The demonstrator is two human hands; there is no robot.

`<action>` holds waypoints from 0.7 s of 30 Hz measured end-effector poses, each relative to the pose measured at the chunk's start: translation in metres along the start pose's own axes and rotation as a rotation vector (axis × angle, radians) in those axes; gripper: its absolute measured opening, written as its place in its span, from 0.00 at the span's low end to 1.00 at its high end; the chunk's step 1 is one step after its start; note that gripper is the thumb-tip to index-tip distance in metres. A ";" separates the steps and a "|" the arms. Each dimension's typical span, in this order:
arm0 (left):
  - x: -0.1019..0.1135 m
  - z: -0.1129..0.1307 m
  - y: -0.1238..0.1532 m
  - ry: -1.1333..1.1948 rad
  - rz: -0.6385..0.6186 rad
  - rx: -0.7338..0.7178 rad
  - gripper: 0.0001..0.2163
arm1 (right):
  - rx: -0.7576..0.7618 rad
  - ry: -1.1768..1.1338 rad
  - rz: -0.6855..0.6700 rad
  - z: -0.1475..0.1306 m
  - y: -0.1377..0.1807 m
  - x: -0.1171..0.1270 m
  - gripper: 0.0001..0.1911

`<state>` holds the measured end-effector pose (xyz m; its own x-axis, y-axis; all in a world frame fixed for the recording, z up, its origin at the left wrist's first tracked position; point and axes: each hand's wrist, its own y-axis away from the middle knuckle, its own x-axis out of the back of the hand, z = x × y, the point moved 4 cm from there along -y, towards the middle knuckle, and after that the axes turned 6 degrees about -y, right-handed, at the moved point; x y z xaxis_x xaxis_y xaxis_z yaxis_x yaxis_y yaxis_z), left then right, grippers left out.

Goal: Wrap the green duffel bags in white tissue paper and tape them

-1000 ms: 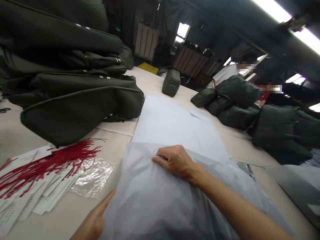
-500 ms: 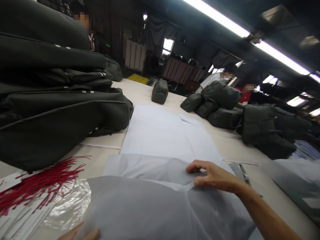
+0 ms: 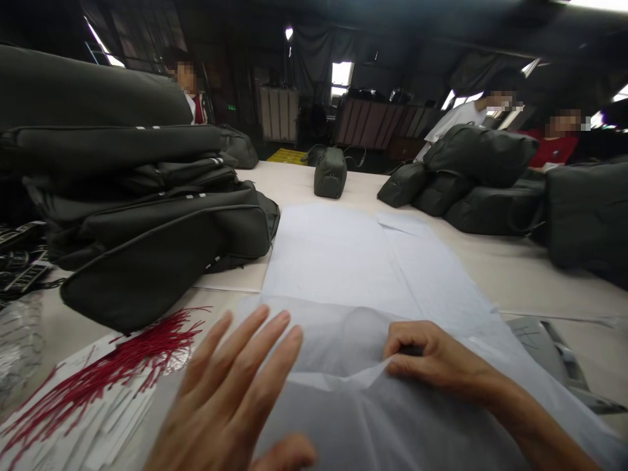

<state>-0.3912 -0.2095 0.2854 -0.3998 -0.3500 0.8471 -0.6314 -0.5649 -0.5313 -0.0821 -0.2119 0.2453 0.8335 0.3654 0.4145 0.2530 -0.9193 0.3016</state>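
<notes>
A large sheet of thin white tissue paper (image 3: 353, 275) lies flat on the table in front of me, with a rumpled, folded sheet of the same paper (image 3: 373, 418) nearest me. My right hand (image 3: 434, 360) pinches the folded edge of that near sheet between thumb and fingers. My left hand (image 3: 230, 399) hovers over the left part of the paper, fingers stretched out and apart, holding nothing.
A tall stack of dark green bags (image 3: 132, 216) sits on the left. Red strings on white tags (image 3: 93, 386) lie at the near left. More dark bags (image 3: 475, 183) crowd the right side, with other people behind them. A small bag (image 3: 330, 173) stands farther back.
My left hand has risen from the lower edge into full view, fingers spread. My right hand has stayed pinching the paper fold. The view has tilted down and swung left.
</notes>
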 end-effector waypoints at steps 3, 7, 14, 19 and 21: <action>-0.031 0.016 -0.032 0.106 -0.332 0.025 0.26 | 0.050 -0.003 0.023 0.004 -0.001 0.001 0.11; -0.057 0.005 -0.020 0.298 -0.632 0.231 0.07 | 0.060 0.030 0.063 0.011 0.001 0.002 0.15; -0.058 -0.015 -0.008 0.506 -0.658 0.415 0.10 | 0.073 0.081 0.113 0.013 0.000 0.006 0.18; -0.060 -0.019 -0.014 0.592 -0.705 0.469 0.10 | 0.080 0.096 0.168 0.015 -0.001 0.007 0.19; -0.057 -0.018 -0.018 0.571 -0.660 0.401 0.12 | 0.084 0.104 0.173 0.017 -0.002 0.006 0.19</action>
<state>-0.3688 -0.1655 0.2464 -0.3758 0.4872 0.7883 -0.6130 -0.7687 0.1828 -0.0693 -0.2103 0.2330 0.8137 0.2100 0.5420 0.1538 -0.9770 0.1477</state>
